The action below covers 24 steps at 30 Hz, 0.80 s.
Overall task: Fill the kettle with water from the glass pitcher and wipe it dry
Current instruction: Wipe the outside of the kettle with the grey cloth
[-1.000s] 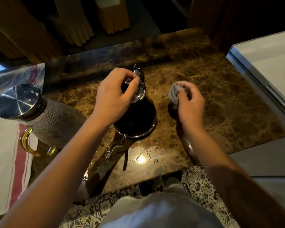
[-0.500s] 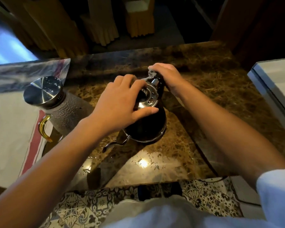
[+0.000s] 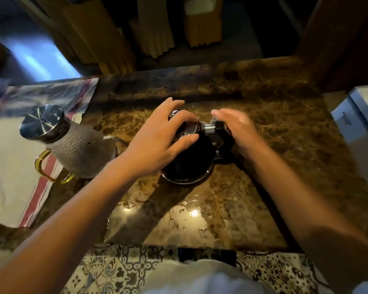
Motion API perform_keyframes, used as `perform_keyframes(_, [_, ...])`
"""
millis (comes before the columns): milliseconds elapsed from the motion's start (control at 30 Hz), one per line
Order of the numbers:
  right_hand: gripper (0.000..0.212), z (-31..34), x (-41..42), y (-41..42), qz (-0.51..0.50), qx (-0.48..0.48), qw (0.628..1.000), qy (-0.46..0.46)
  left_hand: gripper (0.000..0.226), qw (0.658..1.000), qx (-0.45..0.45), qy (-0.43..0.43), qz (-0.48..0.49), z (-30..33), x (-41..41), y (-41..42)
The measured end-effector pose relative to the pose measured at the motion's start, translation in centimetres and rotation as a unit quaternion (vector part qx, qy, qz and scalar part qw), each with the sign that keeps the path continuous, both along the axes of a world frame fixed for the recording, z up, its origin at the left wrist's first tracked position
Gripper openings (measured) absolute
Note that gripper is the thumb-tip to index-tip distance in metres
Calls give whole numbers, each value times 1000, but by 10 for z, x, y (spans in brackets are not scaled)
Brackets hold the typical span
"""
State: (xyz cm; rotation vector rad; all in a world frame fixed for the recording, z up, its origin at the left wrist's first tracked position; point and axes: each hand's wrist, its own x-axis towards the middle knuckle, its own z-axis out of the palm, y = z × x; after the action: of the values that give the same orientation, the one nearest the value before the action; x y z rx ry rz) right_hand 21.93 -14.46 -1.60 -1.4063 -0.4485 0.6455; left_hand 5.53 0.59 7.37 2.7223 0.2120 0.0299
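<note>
The kettle (image 3: 187, 162) stands mid-counter, the capped pitcher (image 3: 72, 145) at its nine o'clock; filling is judged done. Its lid is gripped by the left hand (image 3: 157, 141); the handle is wiped with a cloth (image 3: 212, 120) pressed under the right hand (image 3: 238, 130).

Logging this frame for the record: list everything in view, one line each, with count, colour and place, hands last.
kettle: one, black with steel lid, centre of counter
glass pitcher: one, textured grey glass, steel lid, amber handle, left of kettle
cloth: one, grey, mostly hidden under right hand at kettle handle
towel: one, white with red stripe, left
counter: one, brown marble
left hand: one, on kettle lid
right hand: one, on cloth at kettle handle
</note>
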Motion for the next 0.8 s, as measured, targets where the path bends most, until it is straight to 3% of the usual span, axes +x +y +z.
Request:
perform_keyframes(67, [32,-4,-2,-18,0,7,998,-63,49,999,34,8,3,5,1,2])
perform_keyframes(200, [15,-2,-15,-37,51,-4,988,-147,50,995,89,6,31,8,-6,8])
perform_keyframes(367, [12,-9,-44,-28,94,-14,984,-153,52,1000,3,-14,4,0,-16,25])
perform_keyframes(500, [18,-5,-67,-13,103,-32,977,-185,52,999,-8,-31,16,-7,-24,38])
perform_keyframes(600, [23,-2,-88,5,80,-56,967,-237,56,998,-27,-33,40,-7,-30,46])
perform_keyframes(700, [24,-5,-109,24,37,-63,968,-241,62,992,-117,-21,38,-6,-36,57])
perform_keyframes(800, [26,-6,-126,38,3,-73,970,-233,63,989,-146,-23,24,-7,-38,71])
